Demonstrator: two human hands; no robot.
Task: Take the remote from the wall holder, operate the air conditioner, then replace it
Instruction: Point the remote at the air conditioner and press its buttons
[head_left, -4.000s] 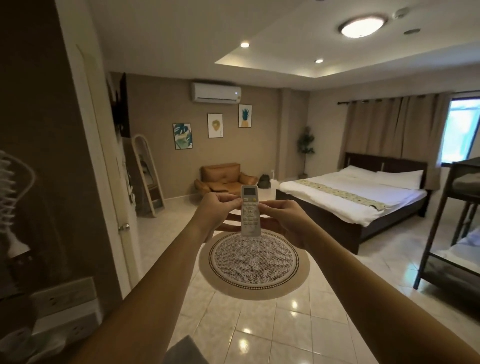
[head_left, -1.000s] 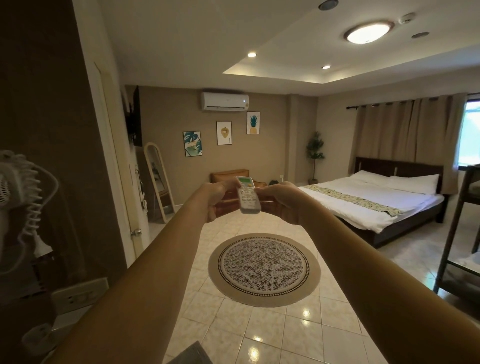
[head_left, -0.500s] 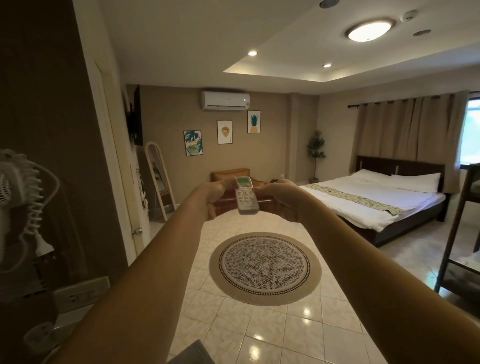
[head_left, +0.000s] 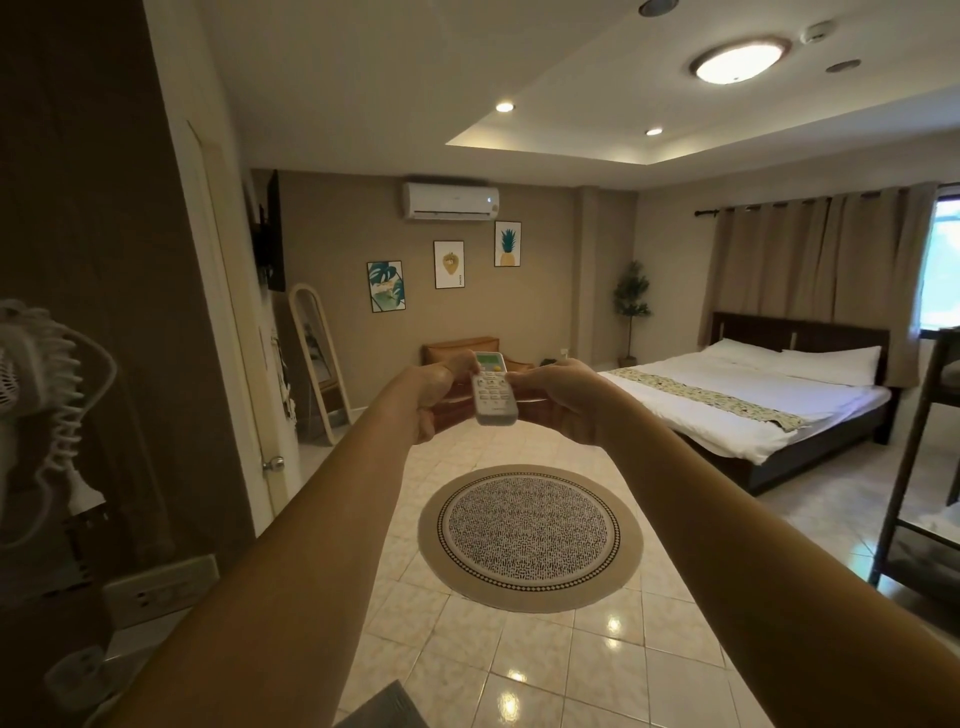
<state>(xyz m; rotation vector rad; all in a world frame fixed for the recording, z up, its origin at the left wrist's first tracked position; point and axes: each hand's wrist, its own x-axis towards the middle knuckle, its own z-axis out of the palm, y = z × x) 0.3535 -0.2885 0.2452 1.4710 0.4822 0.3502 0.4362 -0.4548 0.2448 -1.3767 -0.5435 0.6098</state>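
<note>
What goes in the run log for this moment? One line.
step: operate | remote: held by left hand and right hand | aimed: air conditioner

Both forearms were bare along their whole visible length, with no sleeve reaching into view. The left hand (head_left: 435, 395) and the right hand (head_left: 569, 397) were likewise uncovered. Neither wrist showed a watch or band, and the fingers were too small for rings to be judged.

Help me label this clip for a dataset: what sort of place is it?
Most likely a bedroom, perhaps a guest room: a made double bed, a bunk frame at the right edge, and a wall-mounted air conditioner above framed prints.
</note>
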